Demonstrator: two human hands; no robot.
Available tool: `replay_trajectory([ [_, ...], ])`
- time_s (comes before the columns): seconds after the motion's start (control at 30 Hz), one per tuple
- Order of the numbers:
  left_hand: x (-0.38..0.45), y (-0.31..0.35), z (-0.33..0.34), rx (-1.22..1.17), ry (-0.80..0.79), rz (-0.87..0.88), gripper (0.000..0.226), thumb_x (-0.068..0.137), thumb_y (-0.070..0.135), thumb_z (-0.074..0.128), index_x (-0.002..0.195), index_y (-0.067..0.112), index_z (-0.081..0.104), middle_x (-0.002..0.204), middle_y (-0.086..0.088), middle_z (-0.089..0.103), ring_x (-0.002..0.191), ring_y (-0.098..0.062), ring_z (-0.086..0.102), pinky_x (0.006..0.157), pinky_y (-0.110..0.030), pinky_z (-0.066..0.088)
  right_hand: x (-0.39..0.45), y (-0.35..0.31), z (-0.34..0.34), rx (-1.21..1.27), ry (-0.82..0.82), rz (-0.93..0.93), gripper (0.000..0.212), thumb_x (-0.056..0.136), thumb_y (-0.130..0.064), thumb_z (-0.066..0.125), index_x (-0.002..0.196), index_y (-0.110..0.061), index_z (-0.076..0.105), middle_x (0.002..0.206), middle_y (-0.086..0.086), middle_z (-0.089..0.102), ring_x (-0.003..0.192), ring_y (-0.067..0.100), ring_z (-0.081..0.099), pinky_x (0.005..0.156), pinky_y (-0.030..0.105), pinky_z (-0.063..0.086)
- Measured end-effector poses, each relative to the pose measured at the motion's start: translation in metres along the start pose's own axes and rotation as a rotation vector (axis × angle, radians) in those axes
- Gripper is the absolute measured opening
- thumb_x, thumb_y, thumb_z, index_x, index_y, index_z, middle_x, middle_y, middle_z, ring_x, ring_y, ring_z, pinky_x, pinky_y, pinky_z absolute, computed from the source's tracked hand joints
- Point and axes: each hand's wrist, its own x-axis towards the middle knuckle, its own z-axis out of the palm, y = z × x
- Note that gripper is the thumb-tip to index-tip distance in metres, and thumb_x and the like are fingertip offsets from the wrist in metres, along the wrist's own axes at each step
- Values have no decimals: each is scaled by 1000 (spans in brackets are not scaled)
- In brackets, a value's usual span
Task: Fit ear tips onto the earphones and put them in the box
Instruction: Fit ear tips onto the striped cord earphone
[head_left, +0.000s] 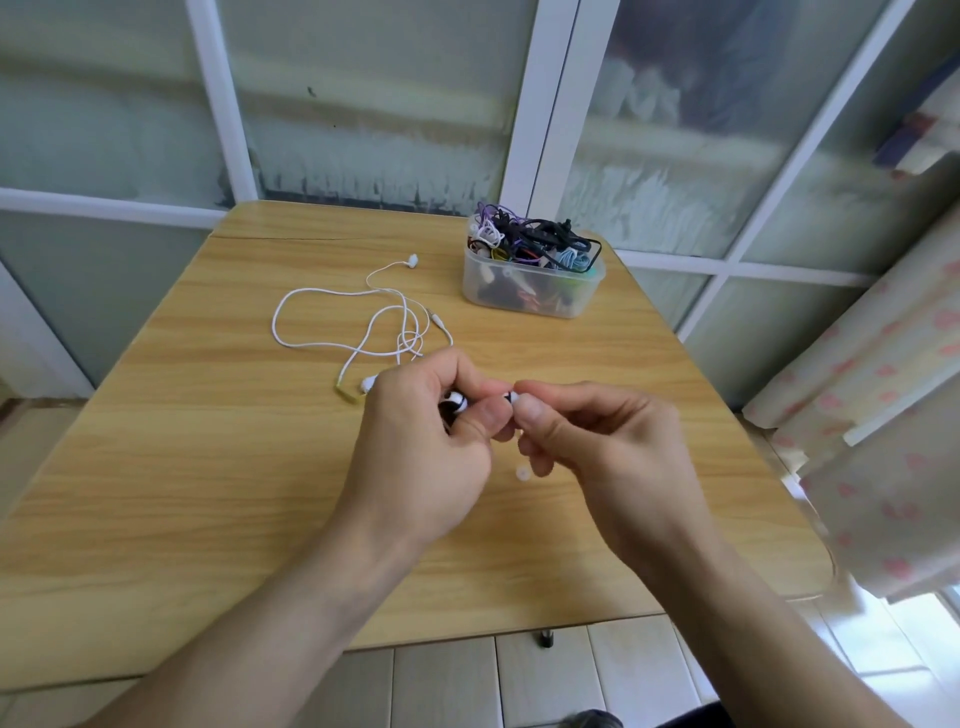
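Note:
A white wired earphone cable (332, 317) lies looped on the wooden table (208, 467), with one earbud (413, 259) at the far end. My left hand (421, 457) grips the other earbud (458, 401), black and white, above the table's middle. My right hand (597, 441) pinches a small white ear tip (514, 399) against that earbud. A second white ear tip (523, 473) lies on the table just below my right fingers. The clear plastic box (535, 291) stands at the back right, heaped with tangled earphones.
A small yellowish tie (349, 395) lies on the table by the cable's near loop. Frosted window panels rise behind the table. A flowered curtain (883, 415) hangs close to the table's right edge.

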Motion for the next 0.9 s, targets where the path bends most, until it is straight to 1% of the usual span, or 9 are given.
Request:
replay_trajectory([
  [0.1, -1, -2, 2, 180, 58, 192, 22, 80, -6, 65, 70, 14, 61, 58, 11, 62, 50, -1, 55, 51, -12, 40, 1, -2, 0, 213, -56, 247, 21, 70, -10, 71, 87, 2, 75, 71, 12, 67, 55, 14, 54, 54, 23, 47],
  [0.17, 0, -4, 2, 264, 70, 287, 16, 77, -1, 63, 71, 14, 61, 61, 13, 63, 52, -1, 54, 50, -11, 37, 2, -4, -2, 297, -87, 336, 25, 71, -7, 69, 92, 5, 72, 72, 9, 67, 55, 11, 55, 52, 18, 48],
  [0.27, 4, -7, 3, 308, 59, 314, 12, 80, 2, 64, 76, 14, 61, 64, 17, 61, 56, 3, 55, 52, -8, 37, 5, -2, -6, 199, -79, 235, 32, 73, -11, 71, 101, 6, 71, 75, 10, 67, 59, 14, 55, 55, 21, 47],
  [0.43, 8, -9, 2, 142, 26, 130, 9, 91, 9, 62, 93, 18, 61, 70, 7, 66, 57, -4, 59, 57, -19, 47, 10, 6, -8, -203, 14, -127, 18, 83, -12, 73, 100, -10, 76, 81, 5, 75, 68, 9, 63, 64, 28, 52],
  [0.53, 11, -6, 1, -66, -29, -72, 16, 96, 9, 55, 101, 18, 67, 69, 4, 66, 55, -11, 57, 53, -23, 47, 13, 9, -7, -296, 47, -217, 17, 84, -10, 74, 95, -24, 75, 86, -1, 76, 77, 10, 68, 68, 37, 55],
  [0.6, 13, -4, 1, -259, -61, -248, 21, 97, 6, 52, 99, 14, 71, 68, -2, 64, 57, -14, 54, 50, -23, 45, 14, 12, -6, -324, 74, -212, 21, 84, -10, 75, 97, -27, 73, 87, -3, 75, 78, 9, 67, 69, 40, 55],
  [0.7, 15, -1, 0, -514, -77, -449, 17, 92, 9, 55, 99, 2, 70, 66, -6, 58, 55, -17, 52, 49, -23, 41, 13, 14, -4, -235, 81, -181, 22, 86, -9, 73, 106, -16, 69, 85, -1, 71, 72, 12, 63, 58, 33, 53],
  [0.8, 19, 1, -1, -642, -39, -497, 14, 90, 13, 59, 98, 3, 64, 64, -4, 54, 54, -16, 50, 51, -25, 40, 9, 18, 2, -207, -1, -142, 33, 83, -16, 76, 114, -15, 64, 94, 4, 69, 77, 15, 63, 61, 38, 52],
  [0.9, 22, 4, -2, -779, -25, -471, 6, 94, 15, 54, 94, 10, 56, 67, -5, 54, 55, -17, 48, 52, -28, 40, 4, 24, 10, -268, -170, -40, 48, 80, -31, 75, 123, -22, 57, 101, 0, 69, 87, 18, 66, 69, 40, 55],
])
